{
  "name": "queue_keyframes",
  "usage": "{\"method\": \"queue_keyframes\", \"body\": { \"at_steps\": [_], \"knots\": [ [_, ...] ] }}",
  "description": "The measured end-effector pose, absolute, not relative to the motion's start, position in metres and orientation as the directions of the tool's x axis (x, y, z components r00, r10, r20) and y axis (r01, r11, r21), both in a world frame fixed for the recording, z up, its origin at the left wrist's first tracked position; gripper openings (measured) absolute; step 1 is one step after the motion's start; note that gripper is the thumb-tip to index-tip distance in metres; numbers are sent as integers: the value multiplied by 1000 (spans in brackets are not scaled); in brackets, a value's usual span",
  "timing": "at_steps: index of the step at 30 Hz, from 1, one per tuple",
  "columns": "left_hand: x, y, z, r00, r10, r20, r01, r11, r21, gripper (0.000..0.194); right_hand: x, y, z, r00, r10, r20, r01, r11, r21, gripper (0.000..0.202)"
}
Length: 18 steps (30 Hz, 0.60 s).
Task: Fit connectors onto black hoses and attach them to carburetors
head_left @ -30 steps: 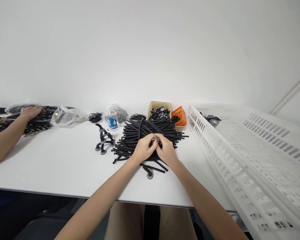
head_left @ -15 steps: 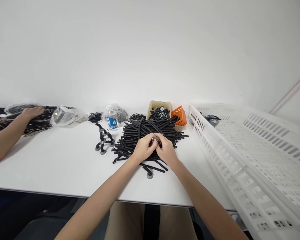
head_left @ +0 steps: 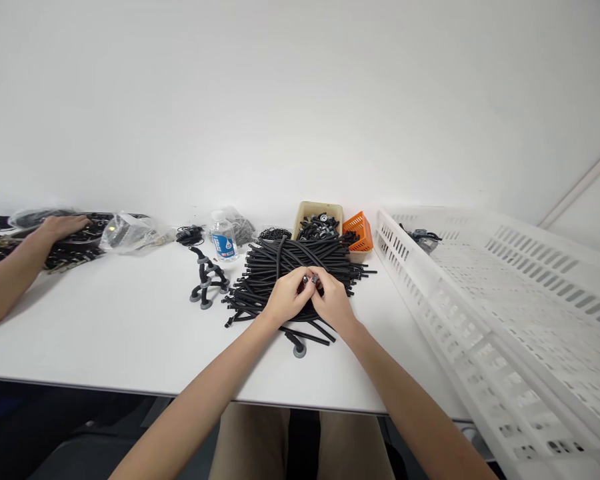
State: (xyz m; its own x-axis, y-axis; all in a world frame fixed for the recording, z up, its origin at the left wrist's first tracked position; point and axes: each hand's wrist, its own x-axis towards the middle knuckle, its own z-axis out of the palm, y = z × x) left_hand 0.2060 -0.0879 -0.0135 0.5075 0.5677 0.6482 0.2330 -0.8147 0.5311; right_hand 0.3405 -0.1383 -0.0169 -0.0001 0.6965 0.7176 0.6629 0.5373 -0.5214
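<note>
My left hand [head_left: 290, 295] and my right hand [head_left: 334, 301] meet fingertip to fingertip over a heap of black rubber tubes [head_left: 260, 275]. Each has its fingers pinched closed. Between them show small dark pieces with shiny grey ends [head_left: 305, 279]; their kind and how they join are too small to tell. Just below the heap, a short black tube with a grey ring [head_left: 299, 347] lies on the white table [head_left: 130, 320]. Left of the heap stands a cluster of short black tubes with grey rings [head_left: 206, 283].
Behind the heap are a beige bin [head_left: 300, 217] of small black and grey parts and an orange basket [head_left: 364, 230]. A clear bottle [head_left: 224, 237] stands left of them. A large white crate [head_left: 445, 320] fills the right. At far left, another person's hand [head_left: 63, 227] rests on dark parts beside a plastic bag [head_left: 130, 235].
</note>
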Motion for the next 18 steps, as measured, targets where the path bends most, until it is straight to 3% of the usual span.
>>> {"method": "queue_keyframes", "body": {
  "at_steps": [18],
  "knots": [
    [207, -87, -14, 507, 559, 656, 234, -822, 520, 12, 340, -139, -17, -2, 694, 720, 657, 544, -522, 25]
  ]
}}
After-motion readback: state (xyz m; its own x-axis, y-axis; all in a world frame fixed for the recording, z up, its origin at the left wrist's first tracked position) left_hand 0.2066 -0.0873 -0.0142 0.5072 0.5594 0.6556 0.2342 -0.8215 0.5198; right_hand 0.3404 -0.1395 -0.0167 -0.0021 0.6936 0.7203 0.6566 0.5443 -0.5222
